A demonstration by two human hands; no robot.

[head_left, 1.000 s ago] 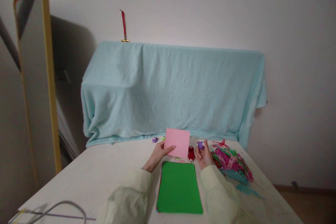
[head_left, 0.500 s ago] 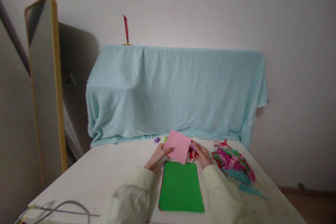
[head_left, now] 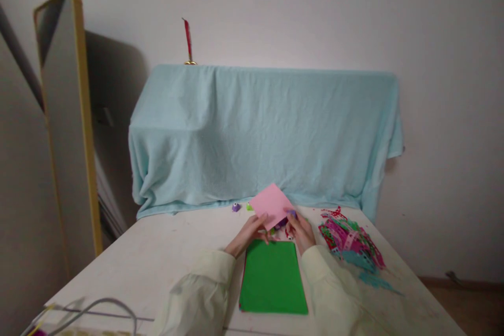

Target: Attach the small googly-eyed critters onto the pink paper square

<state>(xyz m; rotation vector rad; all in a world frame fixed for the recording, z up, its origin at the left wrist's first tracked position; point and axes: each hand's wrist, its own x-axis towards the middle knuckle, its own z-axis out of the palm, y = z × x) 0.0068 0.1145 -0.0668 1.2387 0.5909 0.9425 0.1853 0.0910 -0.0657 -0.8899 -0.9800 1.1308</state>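
Note:
My left hand pinches the lower edge of a pink paper sheet, which is lifted off the table and tilted like a diamond. My right hand grips a small purple paper punch pressed against the sheet's right edge. A red punch lies half hidden under my right hand. A stack of paper with a green sheet on top lies flat on the white table, just in front of both hands.
A heap of pink, green and blue cut paper strips lies to the right. Small purple and green punches sit behind the hands. A light blue cloth covers a bulky shape at the back; a gold-framed mirror leans left; cables cross the near left corner.
The pink sheet has turned from upright to a diamond tilt. My right hand has brought the purple punch from the right onto the sheet's edge.

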